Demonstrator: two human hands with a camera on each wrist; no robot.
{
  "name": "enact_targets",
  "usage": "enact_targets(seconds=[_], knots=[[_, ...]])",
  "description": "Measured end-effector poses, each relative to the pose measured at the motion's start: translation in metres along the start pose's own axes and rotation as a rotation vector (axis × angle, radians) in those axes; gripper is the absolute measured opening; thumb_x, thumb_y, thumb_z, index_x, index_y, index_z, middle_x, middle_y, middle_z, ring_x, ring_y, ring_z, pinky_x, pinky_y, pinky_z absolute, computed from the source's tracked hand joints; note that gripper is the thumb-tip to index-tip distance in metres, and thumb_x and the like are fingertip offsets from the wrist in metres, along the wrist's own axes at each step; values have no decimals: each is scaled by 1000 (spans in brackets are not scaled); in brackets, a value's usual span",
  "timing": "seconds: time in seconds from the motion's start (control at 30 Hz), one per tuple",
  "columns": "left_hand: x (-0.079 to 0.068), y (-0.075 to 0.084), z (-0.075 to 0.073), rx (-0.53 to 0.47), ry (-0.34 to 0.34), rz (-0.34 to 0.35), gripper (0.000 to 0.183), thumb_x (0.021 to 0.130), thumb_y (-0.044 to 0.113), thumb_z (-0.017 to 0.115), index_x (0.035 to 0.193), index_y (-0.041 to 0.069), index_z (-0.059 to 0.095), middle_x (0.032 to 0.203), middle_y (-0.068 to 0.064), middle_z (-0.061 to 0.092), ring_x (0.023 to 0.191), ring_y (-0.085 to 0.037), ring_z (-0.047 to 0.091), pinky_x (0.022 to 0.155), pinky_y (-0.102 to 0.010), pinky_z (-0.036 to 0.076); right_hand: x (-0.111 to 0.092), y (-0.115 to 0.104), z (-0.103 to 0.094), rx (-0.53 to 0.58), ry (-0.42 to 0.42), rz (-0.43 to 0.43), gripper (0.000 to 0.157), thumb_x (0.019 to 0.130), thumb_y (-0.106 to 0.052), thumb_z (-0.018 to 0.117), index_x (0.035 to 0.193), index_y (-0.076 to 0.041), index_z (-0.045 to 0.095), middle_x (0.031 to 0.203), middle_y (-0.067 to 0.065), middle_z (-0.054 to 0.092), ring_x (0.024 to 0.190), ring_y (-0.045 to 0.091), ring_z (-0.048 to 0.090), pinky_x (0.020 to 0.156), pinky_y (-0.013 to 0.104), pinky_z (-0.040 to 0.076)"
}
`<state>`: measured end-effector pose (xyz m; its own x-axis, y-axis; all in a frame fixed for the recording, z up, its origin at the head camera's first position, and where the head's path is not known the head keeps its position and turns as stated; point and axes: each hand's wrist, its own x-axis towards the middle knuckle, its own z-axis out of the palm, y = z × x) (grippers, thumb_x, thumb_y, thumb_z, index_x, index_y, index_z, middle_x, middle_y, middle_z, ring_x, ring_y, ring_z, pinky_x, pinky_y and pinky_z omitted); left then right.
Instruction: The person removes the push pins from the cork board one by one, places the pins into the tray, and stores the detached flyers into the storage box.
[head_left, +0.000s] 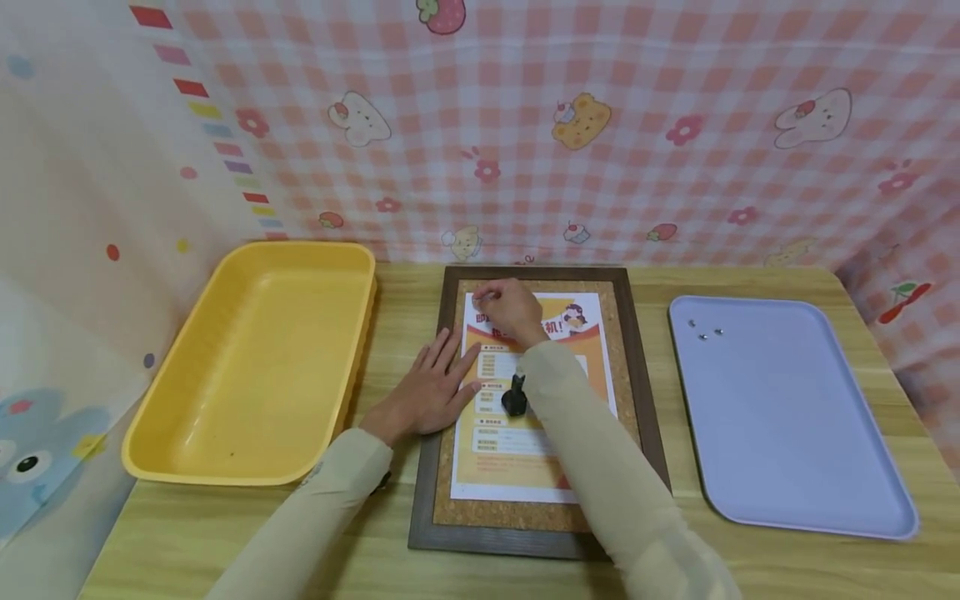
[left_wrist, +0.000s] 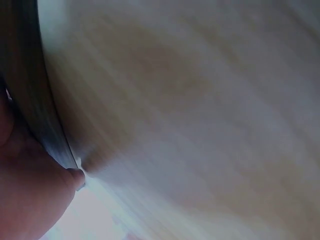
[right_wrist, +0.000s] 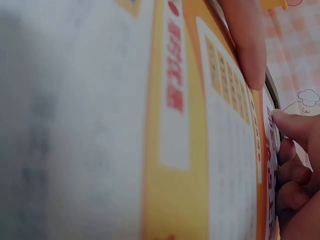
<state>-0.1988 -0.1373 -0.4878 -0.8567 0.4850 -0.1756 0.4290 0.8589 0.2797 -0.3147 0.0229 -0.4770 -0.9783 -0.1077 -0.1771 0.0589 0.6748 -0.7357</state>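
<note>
A printed orange-and-white poster (head_left: 540,483) lies on a cork board (head_left: 517,515) with a dark wooden frame (head_left: 510,542). My left hand (head_left: 431,387) lies with fingers spread over the frame's left side, its fingertips on the poster's left edge. At the poster's upper left corner, my right hand (head_left: 513,312) has curled fingers and pinches a small pin, mostly hidden by the fingertips. In the right wrist view, the thumb (right_wrist: 295,125) and bent fingers meet close to the poster's red heading. The left wrist view shows only part of the left hand (left_wrist: 35,190) against the frame.
A yellow tray (head_left: 247,479) stands on the left of the wooden table (head_left: 787,567). To the right, a pale lilac tray (head_left: 795,417) bears a few small silvery pins (head_left: 703,337) near its upper left corner. Behind hangs a pink checked curtain (head_left: 510,108).
</note>
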Motion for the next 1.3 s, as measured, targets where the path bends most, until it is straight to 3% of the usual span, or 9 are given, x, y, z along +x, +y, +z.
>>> enact_targets(seconds=[0.17, 0.63, 1.3], knots=[[-1, 0, 0, -9, 24, 13, 60, 100, 45, 25, 152, 17, 13, 157, -14, -5, 143, -29, -10, 112, -53, 9, 0, -1, 2, 12, 34, -2, 12, 87, -29, 61, 89, -29, 73, 88, -7, 67, 74, 15, 57, 74, 34, 41], [-3, 5, -5, 15, 11, -1, 58, 101, 44, 26, 152, 18, 13, 157, -14, -2, 143, -31, -7, 112, -53, 11, -4, -4, 2, -4, 69, -6, 12, 87, -26, 61, 87, -27, 73, 89, -7, 67, 77, 15, 57, 74, 34, 42], [-1, 4, -2, 9, 18, 2, 59, 101, 44, 27, 151, 16, 14, 157, -14, -3, 143, -31, -7, 112, -54, 10, -4, -3, 2, -42, 66, -18, 13, 88, -25, 59, 86, -27, 72, 89, -7, 67, 81, 15, 57, 78, 35, 43]])
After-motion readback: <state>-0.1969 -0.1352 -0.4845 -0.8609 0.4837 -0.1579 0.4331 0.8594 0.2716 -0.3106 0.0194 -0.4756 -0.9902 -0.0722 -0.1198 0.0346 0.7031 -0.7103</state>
